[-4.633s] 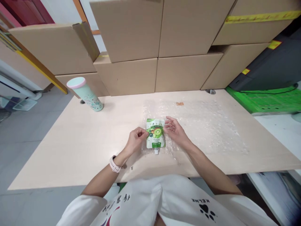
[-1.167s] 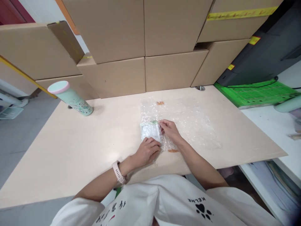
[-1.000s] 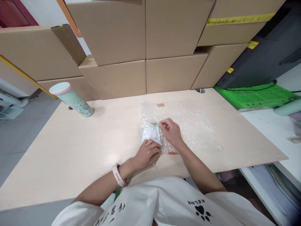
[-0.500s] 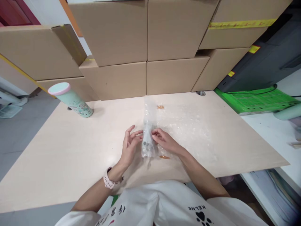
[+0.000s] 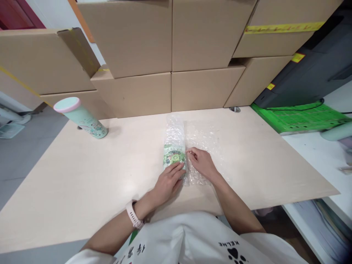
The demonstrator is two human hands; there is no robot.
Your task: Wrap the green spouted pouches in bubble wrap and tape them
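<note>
A green pouch [image 5: 174, 157] lies on the table, rolled inside clear bubble wrap [image 5: 203, 143]. My left hand [image 5: 167, 184] rests flat on the near end of the wrapped pouch, fingers stretched out and pressing it down. My right hand [image 5: 202, 164] sits just right of the roll on the loose bubble wrap, its fingers pinched at the roll's edge. A pale watch is on my left wrist.
The pale wooden table [image 5: 82, 176] carries a mint tumbler with a pink lid [image 5: 79, 117] at the back left. Stacked cardboard boxes [image 5: 170, 55] line the far edge. A green mat [image 5: 302, 117] and a dark case [image 5: 310, 73] lie to the right.
The pouch has been turned over once more into the wrap, green side now up. My left hand went from open beside the roll to flat on it. The loose sheet got narrower.
</note>
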